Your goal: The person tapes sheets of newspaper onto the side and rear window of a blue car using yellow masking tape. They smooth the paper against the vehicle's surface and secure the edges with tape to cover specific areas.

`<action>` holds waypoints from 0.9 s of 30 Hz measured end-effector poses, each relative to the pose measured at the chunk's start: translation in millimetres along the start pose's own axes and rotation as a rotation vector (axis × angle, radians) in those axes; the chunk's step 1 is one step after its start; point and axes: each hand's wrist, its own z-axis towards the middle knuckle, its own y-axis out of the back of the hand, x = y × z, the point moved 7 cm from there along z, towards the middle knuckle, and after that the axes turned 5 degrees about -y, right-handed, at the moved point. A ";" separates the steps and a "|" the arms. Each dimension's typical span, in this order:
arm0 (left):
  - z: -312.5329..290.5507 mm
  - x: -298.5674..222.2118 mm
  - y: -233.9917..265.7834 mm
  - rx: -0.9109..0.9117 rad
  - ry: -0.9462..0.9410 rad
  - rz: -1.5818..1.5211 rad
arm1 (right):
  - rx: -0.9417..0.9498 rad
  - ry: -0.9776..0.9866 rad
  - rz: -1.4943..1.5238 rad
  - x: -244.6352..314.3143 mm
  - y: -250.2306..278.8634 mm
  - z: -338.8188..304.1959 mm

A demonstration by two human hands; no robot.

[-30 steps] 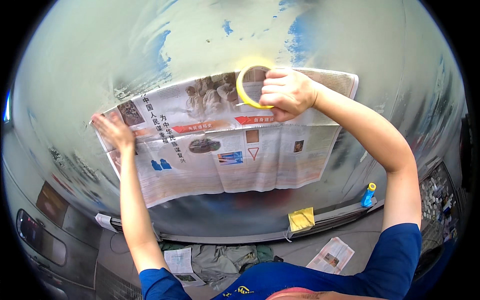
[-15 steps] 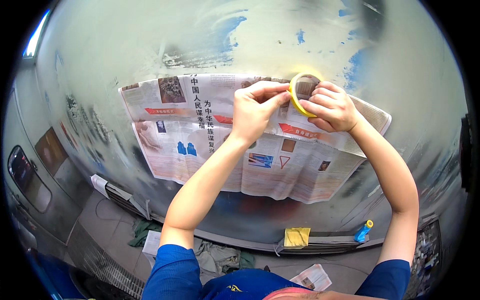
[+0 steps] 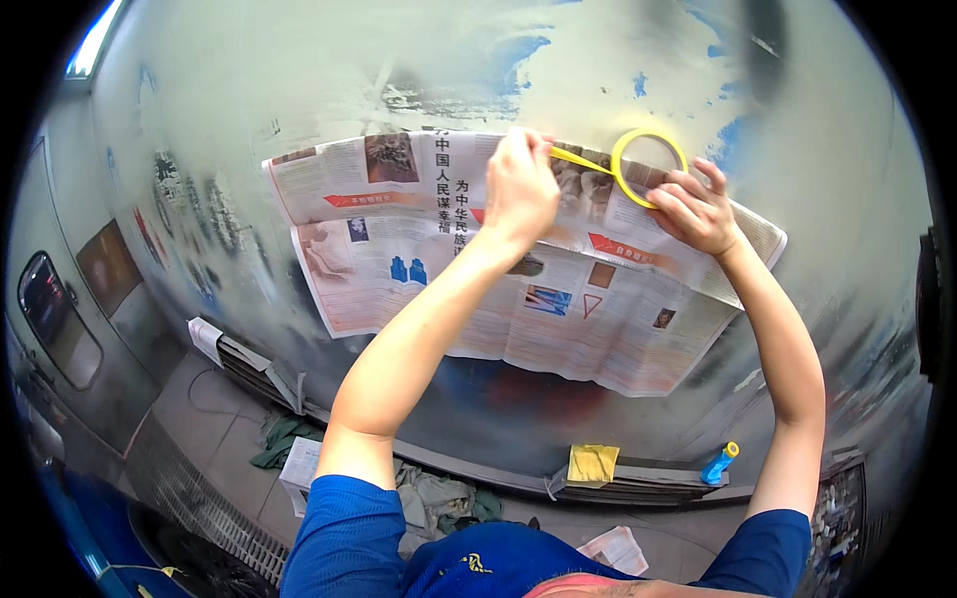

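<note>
My right hand [image 3: 698, 211] grips a roll of yellow masking tape [image 3: 620, 184] by its lower right rim, with some fingers raised. A short tape strip [image 3: 581, 159] stretches from the roll to my left hand [image 3: 522, 189], whose closed fingers pinch its end. Behind both hands, an open sheet of newspaper [image 3: 478, 334] lies against a large grey-white panel [image 3: 329, 90] with blue and dark patches. Its lower edge hangs wavy. My left hand and forearm hide part of the sheet.
Below the panel, a ledge holds a yellow square sheet [image 3: 593, 465] and a blue object with a yellow top [image 3: 716, 468]. Crumpled cloths [image 3: 439, 498] and a paper piece [image 3: 613, 548] lie on the floor. At left are a windowed door [image 3: 60, 319] and a floor grate [image 3: 204, 518].
My hands have moved apart, pulling a strip of tape off the roll. My left hand has turned and risen. The view has shifted slightly.
</note>
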 end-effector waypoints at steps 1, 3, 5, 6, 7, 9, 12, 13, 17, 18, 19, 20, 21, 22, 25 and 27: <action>5.4 5.9 15.7 -0.045 -0.003 0.022 | 0.002 0.006 -0.033 -4.4 4.3 -5.2; 15.0 21.4 49.0 -0.135 -0.008 0.064 | -0.003 0.030 -0.100 -14.1 16.0 -18.3; 21.0 43.1 89.6 -0.223 -0.034 0.139 | -0.002 0.030 -0.141 -21.5 26.7 -28.8; 20.7 56.6 107.4 -0.263 -0.055 0.185 | 0.001 0.026 -0.158 -24.7 29.3 -36.8; 20.9 70.8 122.7 -0.271 -0.009 0.196 | 0.016 0.038 -0.171 -29.8 35.8 -42.9; 21.5 99.8 153.2 -0.301 0.046 0.242 | 0.032 0.046 -0.188 -37.0 43.8 -53.8; 24.9 141.8 205.6 -0.349 0.100 0.360 | 0.030 0.033 -0.198 -35.3 40.5 -56.9; 25.3 152.1 216.7 -0.363 0.113 0.355 | 0.025 0.030 -0.191 -34.7 41.8 -57.1; 41.9 213.8 273.8 -0.418 0.165 0.222 | -0.039 -0.011 -0.155 -37.9 44.2 -58.9; 45.4 220.9 279.3 -0.438 0.194 0.132 | -0.040 -0.042 -0.149 -41.7 45.3 -61.2; 48.1 227.6 283.9 -0.432 0.247 0.143 | -0.041 -0.074 -0.143 -45.1 47.0 -65.0; 50.9 229.1 285.2 -0.430 0.296 0.128 | -0.044 -0.100 -0.141 -49.0 47.8 -67.5; 53.6 229.2 285.0 -0.426 0.344 0.113 | -0.049 -0.093 -0.136 -47.6 48.6 -69.5; 55.6 231.5 283.7 -0.422 0.391 0.097 | -0.060 -0.094 -0.164 -47.7 48.0 -69.2; 65.2 233.8 291.0 -0.377 0.383 0.229 | -0.062 -0.121 -0.201 -45.6 41.2 -64.7; 67.6 232.7 290.1 -0.367 0.385 0.292 | -0.052 -0.105 -0.192 -45.9 37.9 -67.1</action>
